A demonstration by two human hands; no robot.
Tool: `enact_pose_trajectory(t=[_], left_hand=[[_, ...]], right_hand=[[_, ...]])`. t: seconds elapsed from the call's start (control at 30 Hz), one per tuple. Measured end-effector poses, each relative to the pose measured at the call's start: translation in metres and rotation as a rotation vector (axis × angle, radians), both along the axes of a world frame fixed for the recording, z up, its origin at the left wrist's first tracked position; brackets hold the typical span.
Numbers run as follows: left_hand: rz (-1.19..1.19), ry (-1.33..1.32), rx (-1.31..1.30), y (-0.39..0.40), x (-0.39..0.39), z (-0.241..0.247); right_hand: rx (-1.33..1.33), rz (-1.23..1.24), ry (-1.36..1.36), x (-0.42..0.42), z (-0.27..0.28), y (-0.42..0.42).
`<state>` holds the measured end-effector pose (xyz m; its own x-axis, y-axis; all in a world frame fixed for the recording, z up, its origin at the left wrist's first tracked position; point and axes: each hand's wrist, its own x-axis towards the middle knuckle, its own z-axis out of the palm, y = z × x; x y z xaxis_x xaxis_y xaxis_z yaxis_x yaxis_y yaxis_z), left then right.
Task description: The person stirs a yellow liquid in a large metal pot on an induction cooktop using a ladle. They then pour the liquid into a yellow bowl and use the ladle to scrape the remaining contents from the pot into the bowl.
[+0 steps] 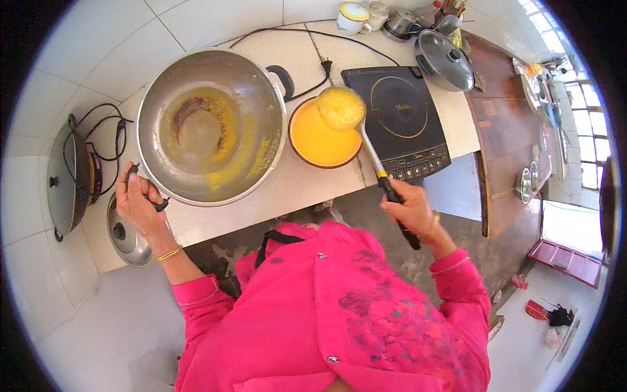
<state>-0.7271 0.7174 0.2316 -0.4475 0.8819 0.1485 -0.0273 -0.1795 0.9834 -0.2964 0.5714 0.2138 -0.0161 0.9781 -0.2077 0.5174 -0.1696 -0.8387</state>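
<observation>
My left hand [142,200] grips the black side handle of a large metal wok [245,147], whose inside shows yellow residue and a dark brown ring. My right hand [410,207] is closed around the black handle of a metal ladle [341,109]. Yellow, frothy liquid fills the ladle's bowl, which is over the right part of a dark-rimmed bowl of orange-yellow liquid [321,139]. That bowl is between the wok and a black induction cooktop [399,108]. The wok's other handle points toward the cooktop.
A cable with a plug [326,63] runs behind the wok. At left are a lidded dark pan [71,181] and a metal lid [130,240]. A glass lid [445,61], an enamel mug [352,18] and jars stand at the back right, near a wooden table [504,147].
</observation>
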Motion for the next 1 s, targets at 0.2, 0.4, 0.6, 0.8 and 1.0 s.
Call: enact_pose_trajectory(t=[0.2, 0.4, 0.6, 0.8, 1.0], left_hand=[[-0.037, -0.071, 0.0, 0.001, -0.004, -0.003], [0.035, -0.077, -0.028, -0.002, 0.004, 0.001], [-0.009, -0.047, -0.018, -0.002, 0.004, 0.003], [0.004, -0.029, -0.02, -0.002, 0.005, 0.005], [0.002, -0.076, -0.036, -0.002, 0.001, 0.002]], right_hand=[[0.225, 0.111, -0.616, -0.002, -0.058, -0.023], [0.224, 0.156, -0.674, 0.001, -0.064, -0.025], [0.369, 0.122, -0.679, -0.004, -0.07, -0.025], [0.018, -0.055, -0.131, -0.004, -0.072, -0.036], [-0.346, -0.453, 0.888, -0.029, -0.024, -0.018]])
